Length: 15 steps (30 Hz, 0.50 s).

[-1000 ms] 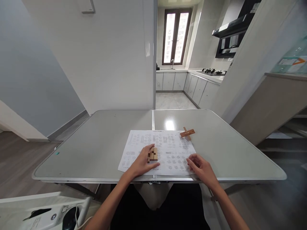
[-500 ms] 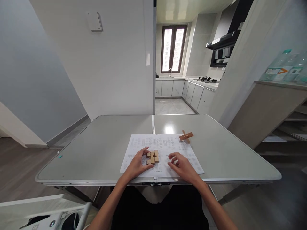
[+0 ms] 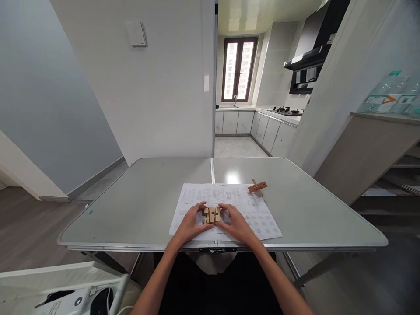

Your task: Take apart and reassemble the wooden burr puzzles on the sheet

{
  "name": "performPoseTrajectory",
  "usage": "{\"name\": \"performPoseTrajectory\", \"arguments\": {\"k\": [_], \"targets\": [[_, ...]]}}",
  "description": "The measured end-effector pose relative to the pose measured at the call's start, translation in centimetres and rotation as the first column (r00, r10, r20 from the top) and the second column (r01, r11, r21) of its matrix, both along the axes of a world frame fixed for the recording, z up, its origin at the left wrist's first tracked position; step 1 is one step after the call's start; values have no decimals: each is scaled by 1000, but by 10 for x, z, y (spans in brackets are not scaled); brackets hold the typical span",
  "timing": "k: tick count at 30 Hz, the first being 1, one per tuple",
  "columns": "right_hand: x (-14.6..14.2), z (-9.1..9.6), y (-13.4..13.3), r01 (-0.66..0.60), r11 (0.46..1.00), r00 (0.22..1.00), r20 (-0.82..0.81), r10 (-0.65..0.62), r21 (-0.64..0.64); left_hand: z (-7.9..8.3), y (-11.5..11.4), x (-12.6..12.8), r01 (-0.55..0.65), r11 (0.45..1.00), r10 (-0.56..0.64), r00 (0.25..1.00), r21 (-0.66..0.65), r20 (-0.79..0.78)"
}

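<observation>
A small cluster of light wooden puzzle blocks [image 3: 211, 214] rests on a printed instruction sheet [image 3: 259, 216] near the table's front edge. My left hand [image 3: 189, 224] curls around the blocks' left side, fingers touching them. My right hand [image 3: 235, 222] presses against their right side, fingers bent over the pieces. Both hands hold the cluster between them. A darker wooden cross-shaped piece [image 3: 257, 187] lies apart at the sheet's far right corner.
The grey folding table [image 3: 138, 205] has a seam down its middle. A white wall stands behind it, with a kitchen doorway beyond. A counter with shelves is on the right. A white device [image 3: 65, 302] sits low at the left.
My right hand slid left across the sheet from the right side and closed onto the wooden blocks. My left hand stayed on them. The camera tilted slightly.
</observation>
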State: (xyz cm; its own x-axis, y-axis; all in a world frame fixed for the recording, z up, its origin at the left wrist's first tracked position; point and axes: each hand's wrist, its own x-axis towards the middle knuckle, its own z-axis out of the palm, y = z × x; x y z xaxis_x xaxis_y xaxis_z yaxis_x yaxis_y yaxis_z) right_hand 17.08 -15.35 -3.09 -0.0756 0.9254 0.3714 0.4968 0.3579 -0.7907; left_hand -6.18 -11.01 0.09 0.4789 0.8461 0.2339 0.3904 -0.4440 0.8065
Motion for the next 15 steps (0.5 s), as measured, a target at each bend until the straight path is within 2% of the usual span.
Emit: {"name": "performPoseTrajectory", "arguments": {"k": [2,6,8,10,12,15], "targets": [[1,-1,0,15,1000,1000,-15,-15,10,1,0,0,-33,999,32,999,14,6],[1,-2,2,75,997,996,-53,-73,29,6,-2,1,-167,973,162,986,163,42],[0,-3,3,113,993,991,-75,-111,34,8,-4,0,-197,962,186,980,191,72],[0,-4,4,144,989,986,-96,-140,37,9,-6,0,-194,970,175,975,146,136],[0,-4,3,159,986,982,-111,-154,41,10,-9,1,-170,985,154,945,32,287],[-1,-1,1,162,985,980,-127,-155,52,13,-14,6,-89,980,175,800,-175,574]]}}
